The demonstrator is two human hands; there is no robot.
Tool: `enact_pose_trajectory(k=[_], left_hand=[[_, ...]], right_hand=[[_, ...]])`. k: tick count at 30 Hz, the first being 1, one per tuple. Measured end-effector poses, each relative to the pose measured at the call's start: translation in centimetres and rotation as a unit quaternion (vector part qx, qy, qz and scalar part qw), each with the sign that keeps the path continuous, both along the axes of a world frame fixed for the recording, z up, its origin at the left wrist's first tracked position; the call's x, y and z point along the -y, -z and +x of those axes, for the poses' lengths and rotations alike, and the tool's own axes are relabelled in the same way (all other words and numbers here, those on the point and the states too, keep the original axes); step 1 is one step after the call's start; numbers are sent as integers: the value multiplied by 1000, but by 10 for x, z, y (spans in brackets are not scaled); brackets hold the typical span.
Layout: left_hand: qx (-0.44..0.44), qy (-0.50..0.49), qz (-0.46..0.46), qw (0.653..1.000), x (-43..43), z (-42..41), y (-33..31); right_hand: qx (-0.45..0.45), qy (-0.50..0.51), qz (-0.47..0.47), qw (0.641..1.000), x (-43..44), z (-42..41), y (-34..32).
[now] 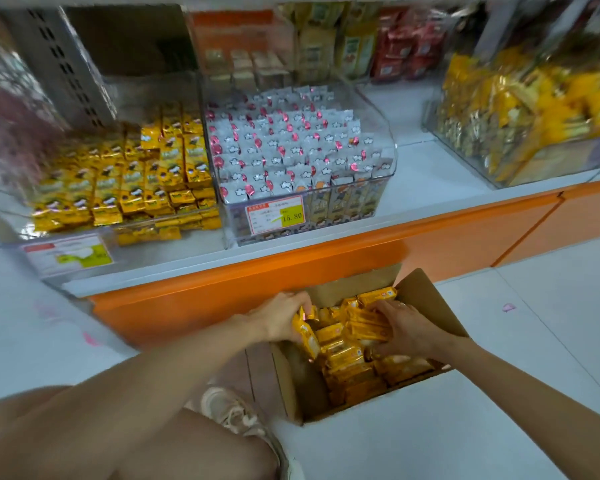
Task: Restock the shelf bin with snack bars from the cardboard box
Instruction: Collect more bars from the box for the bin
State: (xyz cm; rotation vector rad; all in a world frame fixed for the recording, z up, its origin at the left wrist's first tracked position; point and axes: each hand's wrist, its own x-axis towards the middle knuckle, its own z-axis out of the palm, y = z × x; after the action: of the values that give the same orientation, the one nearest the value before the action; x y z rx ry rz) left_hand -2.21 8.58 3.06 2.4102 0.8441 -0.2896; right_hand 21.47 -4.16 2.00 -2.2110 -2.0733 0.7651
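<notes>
Left grip (278,320) / right grip (407,332) | clutching snack bars (343,355) | inside cardboard box (426,299)

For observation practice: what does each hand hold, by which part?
Left hand grips snack bars by their upper ends in the cardboard box. Right hand lies over more bars; grip cannot be told.

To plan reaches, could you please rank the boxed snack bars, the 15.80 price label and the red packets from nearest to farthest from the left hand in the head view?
From the left hand:
1. snack bars, in the cardboard box, gripped.
2. price label, on the clear bin front.
3. red packets, at the shelf back.
</notes>
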Motion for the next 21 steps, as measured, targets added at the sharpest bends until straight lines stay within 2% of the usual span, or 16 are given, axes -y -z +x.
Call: enact_pose_trajectory(k=[6, 8, 11, 16, 21], left_hand=[[72, 30, 56, 995, 21, -26, -86], [114, 25, 76, 990, 28, -41, -113], [186, -11, 96, 978, 41, -69, -154], [300, -77, 143, 940, 51, -122, -207], [366, -201, 170, 892, 41, -161, -241]], right_hand=[[-48, 1, 50, 998, 6, -19, -86], [-33, -14, 83, 996, 7, -28, -117], [-16, -34, 113, 993, 4, -42, -156], [-47, -43, 142, 988, -5, -77, -214], [-46, -74, 173, 981, -21, -107, -246]])
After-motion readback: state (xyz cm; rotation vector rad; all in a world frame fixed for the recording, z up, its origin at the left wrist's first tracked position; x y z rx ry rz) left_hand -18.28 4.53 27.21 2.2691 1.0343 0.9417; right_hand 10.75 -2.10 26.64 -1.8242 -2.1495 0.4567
